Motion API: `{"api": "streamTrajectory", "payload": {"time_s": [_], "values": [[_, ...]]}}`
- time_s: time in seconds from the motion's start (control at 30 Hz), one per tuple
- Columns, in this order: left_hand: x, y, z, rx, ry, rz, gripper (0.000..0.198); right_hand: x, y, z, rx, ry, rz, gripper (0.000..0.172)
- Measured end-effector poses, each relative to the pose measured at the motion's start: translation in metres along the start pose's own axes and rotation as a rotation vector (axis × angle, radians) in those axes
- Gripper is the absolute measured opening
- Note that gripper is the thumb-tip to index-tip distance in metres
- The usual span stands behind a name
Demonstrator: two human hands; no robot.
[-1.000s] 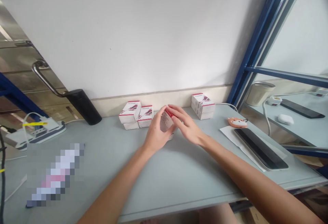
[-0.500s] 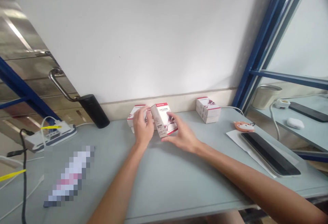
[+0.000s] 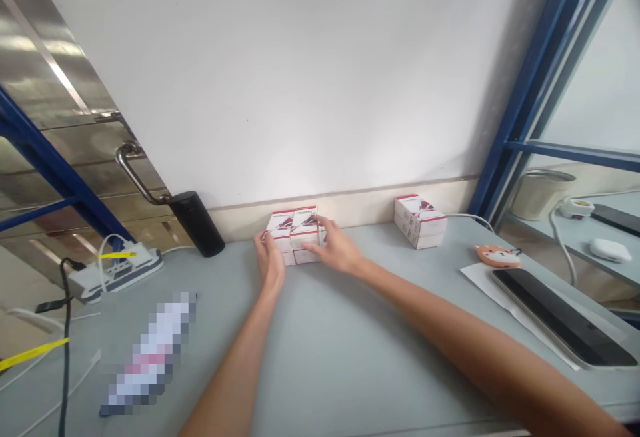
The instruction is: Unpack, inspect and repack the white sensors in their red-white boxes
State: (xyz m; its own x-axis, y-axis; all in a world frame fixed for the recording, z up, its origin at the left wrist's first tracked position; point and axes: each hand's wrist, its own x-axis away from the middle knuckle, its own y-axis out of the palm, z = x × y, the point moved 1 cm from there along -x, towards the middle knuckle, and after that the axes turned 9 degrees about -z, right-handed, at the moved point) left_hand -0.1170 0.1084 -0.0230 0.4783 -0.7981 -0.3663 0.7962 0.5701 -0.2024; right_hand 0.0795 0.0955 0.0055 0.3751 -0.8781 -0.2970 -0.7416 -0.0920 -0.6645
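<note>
Small white cartons with red edges and a dark red print lie side by side against the wall, in two stacks. My left hand (image 3: 271, 260) wraps the outer side of the left carton (image 3: 281, 225), its thumb at the front. On the other side, my right hand (image 3: 340, 247) grips the upper right carton (image 3: 305, 229), fingers along its right side and thumb on its front face. This carton lies flat, level with its neighbour. Seams show lower cartons under both. My left fingertips are partly hidden behind the left stack.
Farther right along the wall stands another carton stack (image 3: 420, 221). A phone (image 3: 563, 317) on white paper and an orange animal-shaped item (image 3: 497, 256) lie at the right. At the left are a black cylinder (image 3: 197, 223), a power strip (image 3: 117, 270) with cables and a blurred-out item (image 3: 150, 357).
The right carton went from tilted upright between my hands to lying flat beside the left one. My left hand moved to the left stack's outer side. The view shifted slightly.
</note>
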Motion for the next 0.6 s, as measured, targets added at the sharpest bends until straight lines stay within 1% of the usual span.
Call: {"api": "streamTrajectory", "payload": {"time_s": [0.03,0.07,0.13,0.17,0.2,0.23,0.27,0.3,0.33,0.37,0.43,0.47,0.5,0.53,0.57,0.6], "values": [[-0.001,-0.001,0.0,-0.004,0.001,-0.005,0.027,0.008,-0.014,0.007,0.042,-0.028,0.039,0.07],[-0.001,-0.001,0.0,-0.011,0.0,-0.008,0.026,0.017,-0.032,0.016,0.122,-0.045,0.104,0.068],[-0.002,-0.001,0.002,-0.036,-0.005,-0.007,0.025,0.036,-0.07,0.034,0.335,-0.046,0.268,0.056],[-0.001,-0.001,0.004,-0.052,-0.006,0.0,0.025,0.046,-0.089,0.045,0.451,-0.006,0.366,0.05],[0.001,0.0,0.006,-0.068,-0.004,0.015,0.026,0.056,-0.106,0.057,0.551,0.066,0.45,0.046],[0.004,0.002,0.01,-0.091,0.012,0.043,0.028,0.065,-0.121,0.068,0.633,0.152,0.503,0.046],[0.008,0.003,0.015,-0.12,0.045,0.082,0.031,0.072,-0.132,0.08,0.7,0.238,0.514,0.05],[0.014,0.004,0.021,-0.156,0.099,0.134,0.035,0.078,-0.14,0.09,0.738,0.323,0.494,0.056],[0.021,0.006,0.028,-0.22,0.201,0.193,0.039,0.083,-0.145,0.099,0.747,0.397,0.462,0.06],[0.029,0.008,0.036,-0.271,0.309,0.218,0.041,0.087,-0.148,0.106,0.741,0.454,0.433,0.063],[0.046,0.013,0.052,-0.269,0.488,0.216,0.04,0.09,-0.15,0.112,0.692,0.513,0.415,0.062],[0.055,0.017,0.06,-0.231,0.561,0.179,0.039,0.089,-0.15,0.112,0.661,0.519,0.433,0.059],[0.064,0.02,0.068,-0.176,0.616,0.114,0.035,0.088,-0.15,0.11,0.626,0.511,0.461,0.057],[0.074,0.025,0.074,-0.113,0.647,0.002,0.027,0.087,-0.149,0.107,0.582,0.494,0.496,0.056],[0.083,0.031,0.078,-0.038,0.631,-0.16,0.017,0.085,-0.148,0.103,0.524,0.466,0.532,0.056],[0.091,0.036,0.081,0.043,0.557,-0.345,0.015,0.084,-0.146,0.097,0.449,0.422,0.561,0.057]]}}
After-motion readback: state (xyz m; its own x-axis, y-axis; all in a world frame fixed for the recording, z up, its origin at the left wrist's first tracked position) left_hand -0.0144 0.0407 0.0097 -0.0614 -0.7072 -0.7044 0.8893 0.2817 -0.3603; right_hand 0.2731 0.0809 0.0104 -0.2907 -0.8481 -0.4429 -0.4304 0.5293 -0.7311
